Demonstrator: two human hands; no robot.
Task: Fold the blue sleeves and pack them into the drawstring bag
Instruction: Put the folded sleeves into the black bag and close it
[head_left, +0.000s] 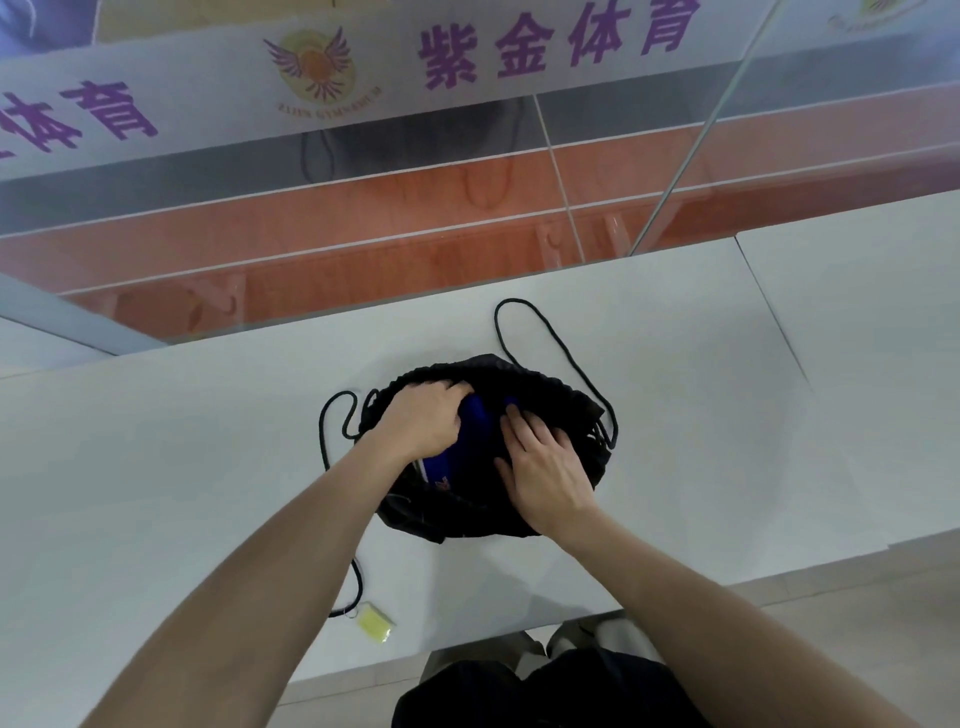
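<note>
**Both hands in the mouth of the bag**

I'm leaning over the white table (675, 415), and the black drawstring bag (545, 384) lies flat on it right in front of me, its gathered mouth spread open. My left hand (423, 418) is palm down at the left side of the opening, fingers curled over the blue sleeves (475, 415) and into the bag. It looks like a push or a loose clasp on the fabric, but the fingertips are buried, so I can't tell if they're pinching anything. My right hand (545, 473) lies flat and spread on the bag's right side, fingers reaching the blue cloth, pressing rather than gripping. The sleeves sit inside the opening between my two hands, with a white-edged band and some lettering showing at the near end. Black cord (550, 332) loops out across the table beyond the bag and off to the left. A small yellow tag (376, 623) rests near the table's near edge.
</note>
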